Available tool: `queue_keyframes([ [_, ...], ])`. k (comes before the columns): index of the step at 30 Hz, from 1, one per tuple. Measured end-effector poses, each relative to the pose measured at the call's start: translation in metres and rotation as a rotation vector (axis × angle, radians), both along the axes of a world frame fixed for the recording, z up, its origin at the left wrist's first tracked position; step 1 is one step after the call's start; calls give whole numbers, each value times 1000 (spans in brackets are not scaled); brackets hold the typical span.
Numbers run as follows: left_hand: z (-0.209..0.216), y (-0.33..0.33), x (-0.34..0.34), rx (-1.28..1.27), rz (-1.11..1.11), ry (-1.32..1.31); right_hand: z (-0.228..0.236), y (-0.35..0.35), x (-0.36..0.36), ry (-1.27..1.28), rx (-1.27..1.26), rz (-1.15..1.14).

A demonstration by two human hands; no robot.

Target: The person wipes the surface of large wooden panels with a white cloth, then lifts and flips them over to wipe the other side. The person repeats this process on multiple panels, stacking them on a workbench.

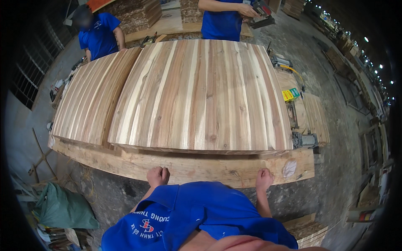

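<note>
My left hand [158,176] rests in a loose fist at the front edge of a wooden bench [209,166]. Further right along that edge, my right hand [264,180] is also curled closed. Neither fist shows anything in it. Just beyond them lies a wide panel of glued wood strips [201,96] in light and dark brown, which neither hand touches. A second striped wood panel [90,98] is to its left, with a narrow dark gap between the two. Beside my right hand, a crumpled whitish piece [289,168] lies on the bench.
Metal cylinders [305,140] and a yellow-green box [290,94] line the panel's right side. Across the bench, one person [100,35] leans at the far left; another person [222,23] holds a power tool [263,14]. A green sack [65,205] stands on the floor at left.
</note>
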State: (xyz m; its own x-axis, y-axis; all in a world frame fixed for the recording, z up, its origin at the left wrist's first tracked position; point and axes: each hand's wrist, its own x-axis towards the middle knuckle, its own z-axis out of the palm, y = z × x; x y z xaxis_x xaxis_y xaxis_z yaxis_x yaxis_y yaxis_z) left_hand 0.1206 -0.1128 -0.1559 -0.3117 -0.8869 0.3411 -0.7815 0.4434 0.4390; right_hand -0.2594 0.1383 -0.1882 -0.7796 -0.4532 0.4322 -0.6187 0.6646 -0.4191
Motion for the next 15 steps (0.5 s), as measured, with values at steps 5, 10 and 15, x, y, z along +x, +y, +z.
queue_keyframes([
  [5,-1,0,2,-2,-13,1,0,1,0,-15,11,-3],
  [10,4,0,0,-4,-29,-8,0,1,0,-1,-12,5],
  [15,6,1,0,6,-22,-2,0,1,0,-5,-9,9],
])
